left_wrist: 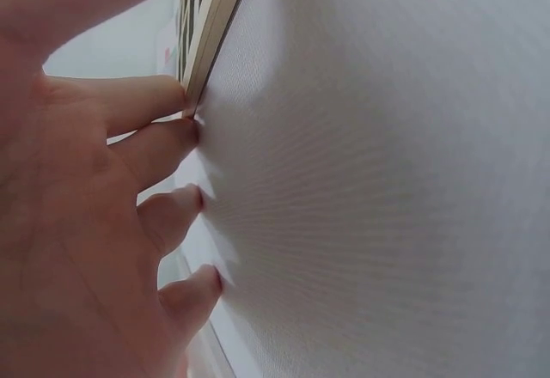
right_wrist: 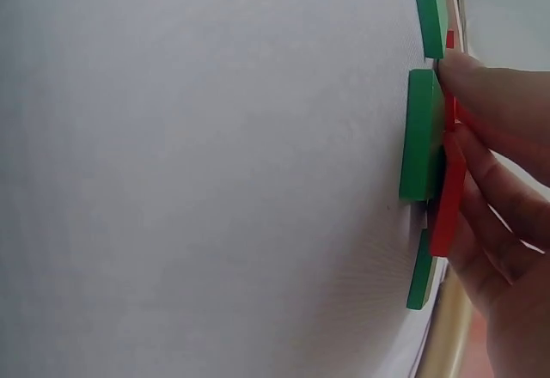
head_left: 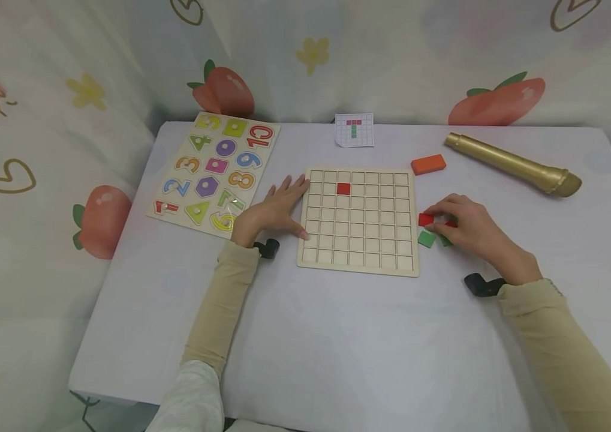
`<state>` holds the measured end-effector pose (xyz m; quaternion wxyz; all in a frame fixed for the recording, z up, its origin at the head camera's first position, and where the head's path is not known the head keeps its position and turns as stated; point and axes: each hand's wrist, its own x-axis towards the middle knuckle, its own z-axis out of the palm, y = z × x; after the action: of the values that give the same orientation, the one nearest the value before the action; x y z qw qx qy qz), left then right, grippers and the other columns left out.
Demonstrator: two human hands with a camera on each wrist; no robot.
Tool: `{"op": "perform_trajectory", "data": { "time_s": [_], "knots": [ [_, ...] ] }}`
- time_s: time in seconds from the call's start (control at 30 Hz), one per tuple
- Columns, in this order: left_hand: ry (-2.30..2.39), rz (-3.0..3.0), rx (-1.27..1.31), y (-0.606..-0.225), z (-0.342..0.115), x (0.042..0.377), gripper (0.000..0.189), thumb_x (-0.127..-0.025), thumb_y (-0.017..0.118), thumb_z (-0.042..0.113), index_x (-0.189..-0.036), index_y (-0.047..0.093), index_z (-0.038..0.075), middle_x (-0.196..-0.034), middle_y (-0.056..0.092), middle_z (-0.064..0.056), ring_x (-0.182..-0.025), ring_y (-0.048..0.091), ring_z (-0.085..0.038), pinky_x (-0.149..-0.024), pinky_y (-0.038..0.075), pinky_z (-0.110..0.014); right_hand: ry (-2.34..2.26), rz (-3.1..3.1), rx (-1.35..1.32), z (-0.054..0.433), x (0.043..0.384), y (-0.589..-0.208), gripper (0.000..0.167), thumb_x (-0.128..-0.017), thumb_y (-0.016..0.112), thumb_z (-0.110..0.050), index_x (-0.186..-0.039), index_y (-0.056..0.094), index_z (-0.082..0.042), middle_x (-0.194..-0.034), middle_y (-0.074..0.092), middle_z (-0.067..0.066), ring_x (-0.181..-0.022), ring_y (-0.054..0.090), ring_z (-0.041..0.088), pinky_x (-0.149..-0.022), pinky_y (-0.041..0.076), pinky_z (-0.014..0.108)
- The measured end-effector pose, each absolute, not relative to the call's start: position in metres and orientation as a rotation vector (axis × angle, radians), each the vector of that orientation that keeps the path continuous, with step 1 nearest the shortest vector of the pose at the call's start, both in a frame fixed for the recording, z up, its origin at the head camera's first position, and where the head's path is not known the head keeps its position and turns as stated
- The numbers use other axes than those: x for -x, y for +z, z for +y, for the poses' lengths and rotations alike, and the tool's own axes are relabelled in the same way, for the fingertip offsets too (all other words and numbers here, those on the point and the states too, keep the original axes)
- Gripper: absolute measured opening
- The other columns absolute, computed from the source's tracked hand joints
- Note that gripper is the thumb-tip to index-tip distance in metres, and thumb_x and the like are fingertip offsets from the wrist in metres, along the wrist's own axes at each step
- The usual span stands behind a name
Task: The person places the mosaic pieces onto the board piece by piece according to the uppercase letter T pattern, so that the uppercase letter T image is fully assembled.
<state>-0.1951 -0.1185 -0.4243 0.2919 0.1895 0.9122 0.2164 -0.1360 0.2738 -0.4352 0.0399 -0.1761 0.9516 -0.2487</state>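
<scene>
A pale wooden grid board [head_left: 359,228] lies on the table with one red square tile [head_left: 343,189] in its upper rows. My left hand [head_left: 279,210] spreads its fingers at the board's left edge; thumb and fingertips touch the rim, and in the left wrist view several fingertips rest on the cloth. Right of the board, my right hand [head_left: 469,231] pinches a red tile [head_left: 426,220] between thumb and finger. Under this hand lie another red tile [right_wrist: 447,196] and several green tiles [right_wrist: 419,133], one green tile [head_left: 426,239] fully visible from above.
A small pattern card [head_left: 355,135] with a pink and green T lies behind the board. An orange block [head_left: 428,164] and a gold microphone-like tube [head_left: 510,162] lie at the back right. A number-and-shape puzzle board [head_left: 213,174] lies left, close to my left wrist.
</scene>
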Motion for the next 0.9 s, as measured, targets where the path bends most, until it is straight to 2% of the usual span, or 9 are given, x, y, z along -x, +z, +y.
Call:
{"op": "perform_trajectory", "data": {
  "time_s": [0.33,0.57,0.9],
  "knots": [
    [0.581,2.438,-0.499,-0.426,-0.119,0.196,0.125,-0.076,0.092,0.035,-0.167,0.008,0.017,-0.175,-0.005,0.001,-0.16,-0.015,-0.021,-0.131,-0.011,-0.045,-0.771,2.948,0.569,0.271,0.138,-0.431,0.028,-0.088,0.079,-0.003,-0.114,0.074,0.0,-0.107,0.067,0.016,-0.087,0.058,0.026,-0.072,0.047,0.035],
    [0.609,2.43,-0.498,-0.43,-0.12,0.197,0.125,-0.076,0.091,0.037,-0.167,0.008,0.017,-0.175,-0.005,0.002,-0.16,-0.015,-0.02,-0.131,-0.011,-0.044,-0.843,2.906,0.578,0.259,0.145,-0.429,0.027,-0.088,0.079,-0.004,-0.114,0.074,0.003,-0.107,0.067,0.017,-0.098,0.062,0.032,-0.081,0.051,0.047],
    [0.609,2.419,-0.511,-0.427,-0.121,0.196,0.123,-0.079,0.09,0.037,-0.167,0.007,0.017,-0.175,-0.006,0.002,-0.16,-0.015,-0.021,-0.131,-0.011,-0.043,-0.85,2.862,0.528,0.238,0.159,-0.423,0.03,-0.092,0.076,-0.01,-0.12,0.073,0.002,-0.115,0.065,0.021,-0.105,0.057,0.036,-0.087,0.051,0.052]
  ]
}}
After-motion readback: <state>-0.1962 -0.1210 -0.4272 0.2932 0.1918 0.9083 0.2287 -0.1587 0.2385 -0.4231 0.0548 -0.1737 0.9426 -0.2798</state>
